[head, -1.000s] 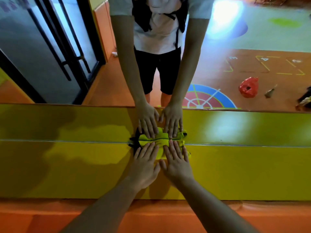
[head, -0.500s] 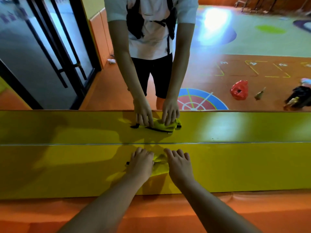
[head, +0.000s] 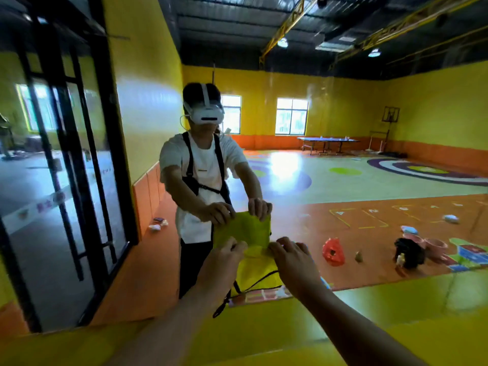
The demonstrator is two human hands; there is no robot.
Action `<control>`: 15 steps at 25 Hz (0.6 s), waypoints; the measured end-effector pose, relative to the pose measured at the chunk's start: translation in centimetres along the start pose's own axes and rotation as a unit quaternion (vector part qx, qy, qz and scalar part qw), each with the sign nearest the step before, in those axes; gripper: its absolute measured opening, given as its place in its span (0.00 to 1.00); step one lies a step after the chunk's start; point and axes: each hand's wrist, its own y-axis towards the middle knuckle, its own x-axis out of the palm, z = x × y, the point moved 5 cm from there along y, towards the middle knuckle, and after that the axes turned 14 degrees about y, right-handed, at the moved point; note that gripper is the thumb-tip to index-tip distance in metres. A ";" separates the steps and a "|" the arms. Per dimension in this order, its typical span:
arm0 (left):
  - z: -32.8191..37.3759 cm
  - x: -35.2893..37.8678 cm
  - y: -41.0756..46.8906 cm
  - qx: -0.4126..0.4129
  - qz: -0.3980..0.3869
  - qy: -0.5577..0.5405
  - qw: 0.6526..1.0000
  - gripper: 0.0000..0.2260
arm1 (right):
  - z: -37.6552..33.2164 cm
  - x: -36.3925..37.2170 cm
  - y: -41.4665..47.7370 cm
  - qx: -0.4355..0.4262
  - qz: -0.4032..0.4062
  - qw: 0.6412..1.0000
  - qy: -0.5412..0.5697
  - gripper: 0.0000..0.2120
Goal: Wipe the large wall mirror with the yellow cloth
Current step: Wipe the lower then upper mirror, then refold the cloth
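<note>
We are holding the bright yellow fabric cloth (head: 257,270) up against the lower middle of the large wall mirror (head: 343,122), where its top edge appears to be meeting its own reflection. Our left hand (head: 224,260) is pinching the cloth's upper left corner between thumb and curled fingers. Our right hand (head: 293,262) is gripping the upper right corner the same way, so the cloth is hanging spread between them. A thin black cord (head: 221,306) is dangling from the cloth's lower part, in front of the mirror's bottom edge. Directly below the mirror, a glossy yellow padded ledge (head: 290,336) is running across. Inside the mirror we are seeing our reflection wearing a white headset (head: 207,114) and a white T-shirt (head: 206,159). A red plastic bag (head: 333,252) and a black bag (head: 409,253) are lying on the orange floor in the mirror's lower right. A blue table-tennis table (head: 327,140) is standing far back, towards its upper right.
</note>
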 end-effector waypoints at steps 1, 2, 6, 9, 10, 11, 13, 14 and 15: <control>0.9 -4.0 2.2 0.004 0.035 0.014 0.999 0.09 | 0.2 -3.0 2.6 0.000 0.010 1.000 -0.002 0.25; 1.4 -7.1 4.2 0.004 0.078 0.012 0.997 0.08 | 0.2 -5.9 4.9 -0.007 0.023 1.000 -0.004 0.30; 4.8 -18.4 11.8 0.101 0.226 0.100 0.964 0.16 | 0.5 -18.8 12.6 -0.124 0.102 0.986 -0.054 0.31; 7.4 -24.5 16.5 0.106 0.307 0.174 0.930 0.16 | 2.2 -26.2 17.2 -0.194 0.156 0.963 -0.100 0.17; 8.2 -25.9 17.8 0.096 0.324 0.197 0.920 0.15 | 2.8 -28.0 18.5 -0.209 0.170 0.957 -0.108 0.14; 8.8 -27.0 19.3 0.092 0.329 0.208 0.916 0.16 | 3.3 -29.5 19.8 -0.220 0.181 0.952 -0.114 0.13; 10.3 -29.1 22.4 0.080 0.335 0.208 0.915 0.20 | 4.7 -32.4 22.5 -0.228 0.195 0.946 -0.125 0.13; 11.0 -30.1 24.2 0.066 0.344 0.208 0.913 0.20 | 5.4 -33.7 24.1 -0.226 0.202 0.944 -0.129 0.14; 11.7 -31.3 26.0 0.054 0.353 0.209 0.910 0.19 | 6.2 -34.8 25.8 -0.221 0.209 0.943 -0.131 0.15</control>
